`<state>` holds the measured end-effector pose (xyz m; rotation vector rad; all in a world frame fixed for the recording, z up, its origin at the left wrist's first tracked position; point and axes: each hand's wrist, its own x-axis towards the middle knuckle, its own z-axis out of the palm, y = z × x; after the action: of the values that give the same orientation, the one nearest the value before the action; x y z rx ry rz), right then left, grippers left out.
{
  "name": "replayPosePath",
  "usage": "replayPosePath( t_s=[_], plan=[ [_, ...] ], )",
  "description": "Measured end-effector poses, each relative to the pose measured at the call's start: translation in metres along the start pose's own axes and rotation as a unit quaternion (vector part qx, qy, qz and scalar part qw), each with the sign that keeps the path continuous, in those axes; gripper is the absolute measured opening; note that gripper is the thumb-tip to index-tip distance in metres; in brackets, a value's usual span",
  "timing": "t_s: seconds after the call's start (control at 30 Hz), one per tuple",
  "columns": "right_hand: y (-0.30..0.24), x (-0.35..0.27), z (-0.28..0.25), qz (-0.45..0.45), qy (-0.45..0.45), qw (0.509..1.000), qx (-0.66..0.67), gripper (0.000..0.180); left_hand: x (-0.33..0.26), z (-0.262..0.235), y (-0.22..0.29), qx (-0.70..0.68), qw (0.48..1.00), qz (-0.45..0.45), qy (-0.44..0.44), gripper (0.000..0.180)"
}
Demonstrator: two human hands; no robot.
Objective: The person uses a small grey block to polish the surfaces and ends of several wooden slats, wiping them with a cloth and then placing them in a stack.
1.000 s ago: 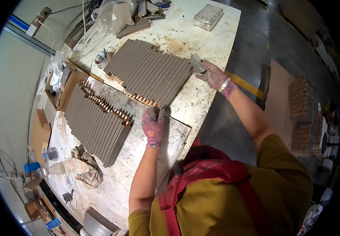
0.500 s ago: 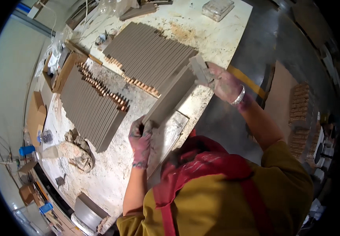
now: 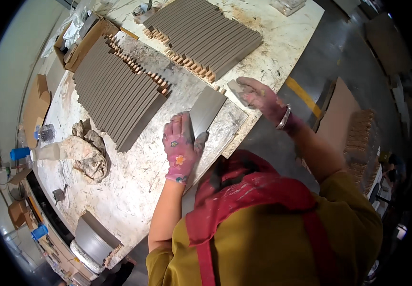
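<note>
A flat grey slat [image 3: 207, 108] lies on the worktable, with a pale wooden peg showing at its far end. My left hand [image 3: 181, 148], in a pink flowered glove, rests over the slat's near end. Its fingers run along the left edge and the thumb is on the right, steadying it. In my stained right hand [image 3: 263, 99] is a small pale grey block [image 3: 237, 92], pinched between thumb and fingers just right of the slat's far end. The block's exact kind is unclear.
Two stacks of grey slats with wooden pegs, one left [image 3: 120, 90] and one farther back [image 3: 206, 35], stand on the stained white table [image 3: 134, 190]. A crumpled cloth [image 3: 89, 157] and a bottle [image 3: 48, 152] lie at left. A curved grey piece [image 3: 94, 236] sits near left.
The slat has come down from a tilted, raised position to lie flat. My left hand has turned palm down over it. The right hand with the block has shifted slightly, and the view has moved.
</note>
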<state>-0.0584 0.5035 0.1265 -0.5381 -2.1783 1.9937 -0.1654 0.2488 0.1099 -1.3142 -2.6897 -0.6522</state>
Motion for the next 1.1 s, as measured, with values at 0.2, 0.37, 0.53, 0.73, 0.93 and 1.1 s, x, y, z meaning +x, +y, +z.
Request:
replayPosePath(
  t_s=[0.2,0.37,0.53,0.73,0.93,1.1],
  plan=[
    [0.003,0.004,0.021,-0.007,0.017,0.991,-0.132,0.049,-0.023,-0.001,-0.013,-0.098,0.995,0.012,-0.034,0.057],
    [0.010,0.018,0.031,-0.003,0.005,0.981,-0.193,0.049,-0.030,-0.010,-0.006,-0.052,0.998,0.038,-0.029,0.063],
    [0.003,0.033,0.035,-0.016,-0.007,0.966,-0.259,0.047,-0.031,-0.007,-0.007,-0.050,0.997,0.031,-0.041,0.060],
    [0.001,0.033,0.042,0.006,0.021,0.963,-0.267,0.045,-0.028,-0.009,-0.003,-0.059,0.997,0.009,-0.051,0.055],
    [-0.002,0.012,0.038,-0.011,-0.002,0.938,-0.347,0.041,-0.022,-0.013,-0.001,-0.062,0.996,0.009,-0.070,0.061],
    [-0.027,-0.030,-0.001,0.030,-0.096,0.948,-0.301,0.038,-0.027,-0.014,-0.005,-0.057,0.996,0.002,-0.063,0.062]
  ],
)
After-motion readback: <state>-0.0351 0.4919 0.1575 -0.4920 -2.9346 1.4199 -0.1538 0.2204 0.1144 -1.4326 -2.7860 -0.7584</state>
